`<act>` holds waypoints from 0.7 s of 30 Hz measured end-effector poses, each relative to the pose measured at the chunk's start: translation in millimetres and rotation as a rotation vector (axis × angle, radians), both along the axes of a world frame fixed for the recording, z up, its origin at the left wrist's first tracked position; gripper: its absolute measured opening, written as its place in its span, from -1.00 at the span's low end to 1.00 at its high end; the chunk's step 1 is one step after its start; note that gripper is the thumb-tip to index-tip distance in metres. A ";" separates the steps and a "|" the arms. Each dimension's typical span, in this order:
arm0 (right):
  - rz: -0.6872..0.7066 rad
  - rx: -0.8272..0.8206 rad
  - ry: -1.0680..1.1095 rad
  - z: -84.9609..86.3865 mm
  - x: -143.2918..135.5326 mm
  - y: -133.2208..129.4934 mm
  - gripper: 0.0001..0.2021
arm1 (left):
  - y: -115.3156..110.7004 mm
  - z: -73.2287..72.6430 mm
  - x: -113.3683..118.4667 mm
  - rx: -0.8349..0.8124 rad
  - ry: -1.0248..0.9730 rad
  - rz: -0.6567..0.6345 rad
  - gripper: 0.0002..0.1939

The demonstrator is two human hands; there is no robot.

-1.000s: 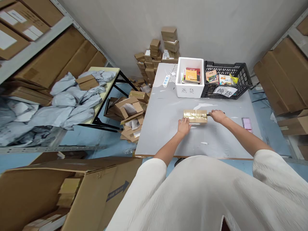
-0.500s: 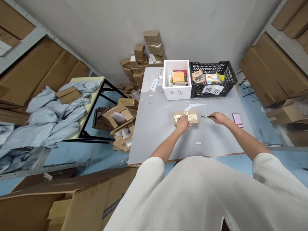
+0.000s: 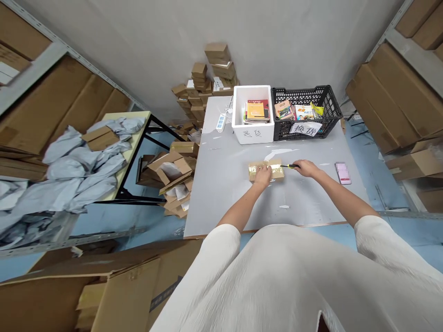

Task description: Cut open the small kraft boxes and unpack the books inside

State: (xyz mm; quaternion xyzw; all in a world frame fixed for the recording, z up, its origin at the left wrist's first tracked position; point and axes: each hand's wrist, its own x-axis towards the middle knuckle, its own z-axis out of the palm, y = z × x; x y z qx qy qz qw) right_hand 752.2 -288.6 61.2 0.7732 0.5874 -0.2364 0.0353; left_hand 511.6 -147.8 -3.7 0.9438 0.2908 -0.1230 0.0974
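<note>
Cardboard, taped glossy and likely light, stiff and slick, the box (image 3: 266,169) at frame centre lies under the flat-pressed left hand (image 3: 263,175), while the right hand (image 3: 304,168) pinches a cutter (image 3: 289,166) touching its right end.

The room is brightly and evenly lit from overhead, with only soft, faint shadows on the grey table (image 3: 242,203). Glare shines off the tape on the small parcel (image 3: 266,168). Wide-angle distortion bends the shelves (image 3: 41,60) at both edges, and the outer corners look slightly smeared.
</note>
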 end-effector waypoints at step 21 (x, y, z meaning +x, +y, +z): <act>0.203 -0.139 -0.137 -5.2 12.9 47.1 -0.65 | -5.3 -4.6 -12.2 0.007 -0.044 -0.019 -0.43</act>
